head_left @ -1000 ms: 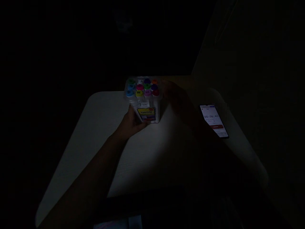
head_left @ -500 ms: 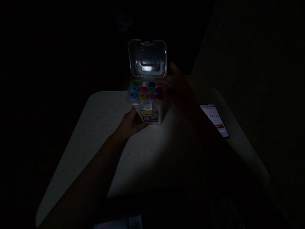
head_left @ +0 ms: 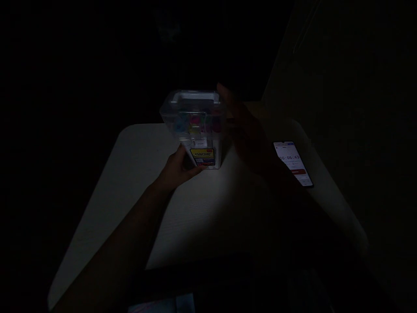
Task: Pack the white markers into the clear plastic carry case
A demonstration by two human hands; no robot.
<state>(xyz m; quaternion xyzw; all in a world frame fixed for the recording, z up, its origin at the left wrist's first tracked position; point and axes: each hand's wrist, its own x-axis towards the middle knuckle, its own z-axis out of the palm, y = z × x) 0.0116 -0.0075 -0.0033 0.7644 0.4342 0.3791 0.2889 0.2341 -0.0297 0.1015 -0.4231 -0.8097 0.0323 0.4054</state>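
A clear plastic marker case (head_left: 216, 147) stands upright on the table, a yellow and blue label on its front. Inside are several markers with coloured caps, blurred through the plastic. The transparent lid (head_left: 193, 96) is down over the caps; whether it is latched I cannot tell. My left hand (head_left: 174, 171) holds the lower left of the case, thumb across the front bottom edge. At the lid's right side is my right hand (head_left: 246, 130), in deep shadow, its fingers apart and one pointing up. Contact with the lid is hard to make out.
A phone (head_left: 295, 165) with a lit timer screen lies on the right of the pale table (head_left: 130, 174), partly behind my right forearm. Close to me, a dark edge and a faintly lit flat thing (head_left: 163, 305) show at the bottom. The surroundings are very dark.
The lid, which stood upright behind the case, has swung down toward me over the markers. My right hand has moved slightly left with it. My left hand has kept its place.
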